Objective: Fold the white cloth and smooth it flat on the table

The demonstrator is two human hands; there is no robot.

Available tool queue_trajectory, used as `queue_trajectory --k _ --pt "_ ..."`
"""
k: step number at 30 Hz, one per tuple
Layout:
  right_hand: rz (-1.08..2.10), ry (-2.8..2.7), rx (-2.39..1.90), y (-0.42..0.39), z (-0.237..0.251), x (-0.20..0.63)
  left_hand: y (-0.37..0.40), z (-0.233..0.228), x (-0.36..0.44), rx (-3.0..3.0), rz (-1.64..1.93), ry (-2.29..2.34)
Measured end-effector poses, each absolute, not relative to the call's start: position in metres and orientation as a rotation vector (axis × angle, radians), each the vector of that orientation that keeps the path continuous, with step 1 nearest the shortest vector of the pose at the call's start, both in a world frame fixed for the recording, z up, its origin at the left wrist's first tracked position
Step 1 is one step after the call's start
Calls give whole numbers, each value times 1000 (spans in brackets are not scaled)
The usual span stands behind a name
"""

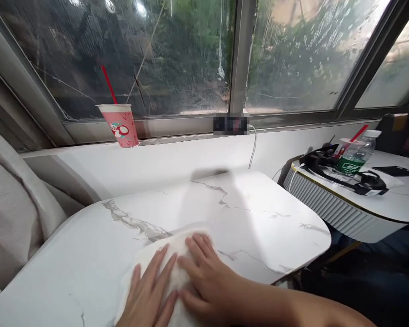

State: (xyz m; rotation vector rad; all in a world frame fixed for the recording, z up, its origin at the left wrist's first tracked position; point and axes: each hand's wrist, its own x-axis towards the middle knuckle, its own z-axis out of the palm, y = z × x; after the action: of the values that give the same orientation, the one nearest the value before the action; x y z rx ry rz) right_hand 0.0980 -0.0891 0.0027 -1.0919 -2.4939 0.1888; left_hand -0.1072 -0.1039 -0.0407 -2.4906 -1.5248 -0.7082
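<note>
A whitish cloth (pixel 180 240) lies spread on the white marble-patterned table (pixel 269 218), near its front edge. My left hand (pixel 149 290) rests flat on the cloth's left part with fingers spread. Beside it, my right hand (pixel 204 272) presses on the cloth's right part, fingers stretched forward and slightly bent. Both hands are a little blurred. The near end of the cloth runs out of the picture below my hands.
A pink paper cup (pixel 121 129) with a red straw stands on the window ledge. A phone-like device, pixelated (pixel 231 123), leans there with a white cable. On the right, a second table (pixel 347 204) bears a green-labelled bottle (pixel 357 154) and a black headset. Curtain (pixel 13 195) hangs left.
</note>
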Motion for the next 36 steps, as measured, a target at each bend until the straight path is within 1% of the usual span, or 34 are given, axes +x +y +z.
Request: queue_trajectory --k 3,6,12,18,27,36 --pt "214 -2519 -1198 -78 12 94 -90 -32 -104 -2568 -560 -1473" --pt "165 -2499 -1327 -48 14 85 -63 -24 -94 -2576 -447 -1537" --pt "146 -2440 -1310 53 7 79 19 -4 -65 -2435 -379 -1878" --pt "265 -2257 -1332 132 -2 80 94 10 -56 -2413 -429 -1944" --pt "345 -2158 -1371 174 -2 83 140 9 -57 -2469 -490 -1911" --pt "364 -2100 -1390 191 -3 85 163 9 -58 -2537 -401 -1886"
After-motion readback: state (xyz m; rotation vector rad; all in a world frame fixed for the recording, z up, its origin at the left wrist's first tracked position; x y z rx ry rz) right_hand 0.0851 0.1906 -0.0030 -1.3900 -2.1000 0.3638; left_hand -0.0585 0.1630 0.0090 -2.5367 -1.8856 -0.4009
